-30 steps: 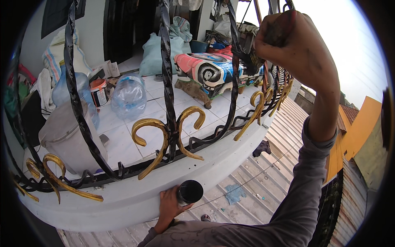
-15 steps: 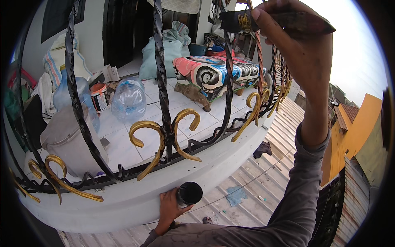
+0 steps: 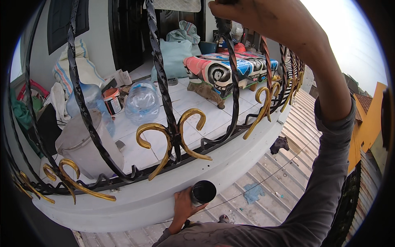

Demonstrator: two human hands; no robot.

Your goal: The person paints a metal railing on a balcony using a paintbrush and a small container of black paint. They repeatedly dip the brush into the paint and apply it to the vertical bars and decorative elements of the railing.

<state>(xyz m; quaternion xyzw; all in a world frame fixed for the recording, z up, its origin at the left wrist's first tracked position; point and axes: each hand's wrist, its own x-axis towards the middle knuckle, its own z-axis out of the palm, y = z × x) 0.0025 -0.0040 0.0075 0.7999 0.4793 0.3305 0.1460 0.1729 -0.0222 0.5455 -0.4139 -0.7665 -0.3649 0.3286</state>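
My left hand (image 3: 182,208) is closed round a small can (image 3: 204,192) with dark paint inside, held beside the white ledge (image 3: 144,206). At the top edge my right hand (image 3: 255,14) is closed on a paintbrush (image 3: 223,25); its dark bristles point down onto a twisted black bar, and its handle is mostly hidden. That bar belongs to a curved metal railing (image 3: 164,88), its black coat patchy with pale spots. Gold scrolls (image 3: 158,128) flank the foot of some bars.
Behind the railing, a grey lidded bucket (image 3: 88,150), clear water jugs (image 3: 142,101), stuffed sacks (image 3: 175,53) and a bright patterned bench (image 3: 224,68) stand on white tiles. Below the ledge lies a corrugated roof (image 3: 263,214), with a blue rag (image 3: 254,192) and a dark cloth (image 3: 279,144) on it.
My right hand has moved left and turned the brush from sideways to bristles down against the bar. The view has shifted a little; my left hand still holds the can.
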